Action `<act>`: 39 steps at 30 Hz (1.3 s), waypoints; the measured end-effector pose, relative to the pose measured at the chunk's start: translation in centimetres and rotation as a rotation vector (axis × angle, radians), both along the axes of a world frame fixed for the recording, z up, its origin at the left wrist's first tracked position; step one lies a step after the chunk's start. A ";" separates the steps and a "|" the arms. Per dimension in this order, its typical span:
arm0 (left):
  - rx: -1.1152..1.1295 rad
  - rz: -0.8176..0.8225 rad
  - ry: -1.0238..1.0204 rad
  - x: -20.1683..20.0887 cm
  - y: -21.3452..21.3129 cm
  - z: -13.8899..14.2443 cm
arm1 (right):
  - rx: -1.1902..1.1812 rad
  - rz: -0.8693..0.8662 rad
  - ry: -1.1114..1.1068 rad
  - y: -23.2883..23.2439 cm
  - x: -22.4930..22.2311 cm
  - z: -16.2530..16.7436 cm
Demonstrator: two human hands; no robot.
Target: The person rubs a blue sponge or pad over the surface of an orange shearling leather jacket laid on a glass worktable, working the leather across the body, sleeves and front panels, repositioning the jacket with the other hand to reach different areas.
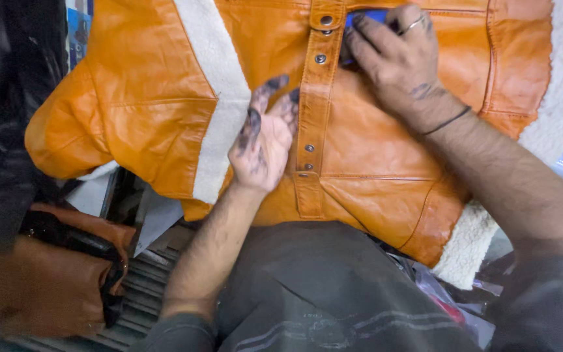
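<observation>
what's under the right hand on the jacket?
A blue object pokes out from under the right hand, pressed against the orange jacket beside the snap placket. Most of it is covered, so its kind is unclear.

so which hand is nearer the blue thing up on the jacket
Right. The right hand rests on the blue thing, fingers over it; the left hand lies lower on the orange jacket, apart from it.

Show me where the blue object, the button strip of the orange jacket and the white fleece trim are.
blue object (367, 15), head view, its visible top edge.
button strip (316, 111), head view, middle, between snaps.
white fleece trim (219, 91), head view, left band.
</observation>
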State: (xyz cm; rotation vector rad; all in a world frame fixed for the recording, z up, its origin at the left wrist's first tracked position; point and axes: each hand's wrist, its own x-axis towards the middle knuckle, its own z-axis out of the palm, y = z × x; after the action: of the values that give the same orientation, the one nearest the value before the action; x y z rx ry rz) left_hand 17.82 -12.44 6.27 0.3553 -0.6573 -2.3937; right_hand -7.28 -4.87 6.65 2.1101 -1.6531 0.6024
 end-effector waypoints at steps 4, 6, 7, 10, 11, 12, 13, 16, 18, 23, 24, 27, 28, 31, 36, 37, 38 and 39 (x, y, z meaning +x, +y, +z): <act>-0.155 -0.100 0.056 -4.8 -5.6 -0.6 | 0.031 0.142 0.079 -0.2 -0.1 -0.8; -0.149 -0.148 0.037 -6.5 -8.1 -0.8 | -0.028 -0.024 0.019 -0.3 0.1 -1.1; -0.124 -0.171 0.016 -7.1 -9.1 -0.8 | -0.052 -0.106 -0.014 -0.4 0.2 -1.2; -0.019 -0.226 -0.054 -7.9 -11.4 -0.5 | -0.111 -0.080 -0.043 -1.0 0.8 -1.7; -0.010 -0.247 -0.049 -7.8 -11.8 -0.2 | -0.109 -0.044 -0.034 -1.3 0.9 -1.9; 0.009 -0.266 -0.061 -7.8 -12.1 0.0 | -0.106 -0.012 -0.025 -1.6 1.0 -2.1; 0.027 -0.285 -0.073 -7.7 -12.4 0.4 | -0.098 0.019 -0.018 -1.7 0.9 -2.3; 0.080 -0.307 -0.140 -7.3 -13.0 1.5 | -0.112 -0.129 -0.081 -1.2 0.8 -2.9; 0.084 -0.349 -0.150 -7.3 -13.3 2.2 | -0.101 -0.268 -0.095 -0.5 0.8 -3.0; 0.075 -0.360 -0.164 -8.0 -13.0 2.7 | -0.071 -0.206 -0.123 -0.5 1.1 -1.9; 0.052 -0.360 -0.164 -7.8 -12.7 2.7 | -0.071 -0.215 -0.134 -0.6 0.9 -1.3; -0.203 -0.326 -0.225 -5.8 -11.8 2.3 | -0.134 -0.362 -0.184 0.6 -0.4 0.2; -0.441 -0.213 -0.332 -4.3 -11.6 2.2 | -0.167 -0.415 -0.205 1.7 -0.8 0.6; -1.028 0.149 -0.668 1.9 -11.7 2.0 | -0.190 -0.445 -0.474 8.6 -2.4 0.9; -1.803 0.532 -1.289 12.7 -13.2 0.3 | -0.600 -0.687 -1.439 20.7 -0.9 -3.1; -1.906 0.588 -1.390 14.1 -13.8 -0.1 | -0.724 -0.641 -1.382 22.0 -1.0 -4.2; -1.882 0.618 -1.423 14.9 -14.8 -0.3 | -0.728 -0.627 -1.441 23.1 -1.1 -5.2; -1.853 0.647 -1.456 15.4 -16.1 -0.4 | -0.726 -0.610 -1.498 24.0 -1.4 -6.1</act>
State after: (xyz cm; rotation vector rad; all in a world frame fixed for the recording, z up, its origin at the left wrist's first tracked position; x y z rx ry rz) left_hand 33.18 -28.58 5.84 1.0505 -2.3292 0.0543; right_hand -8.68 19.08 0.55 0.3570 -1.9493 2.3499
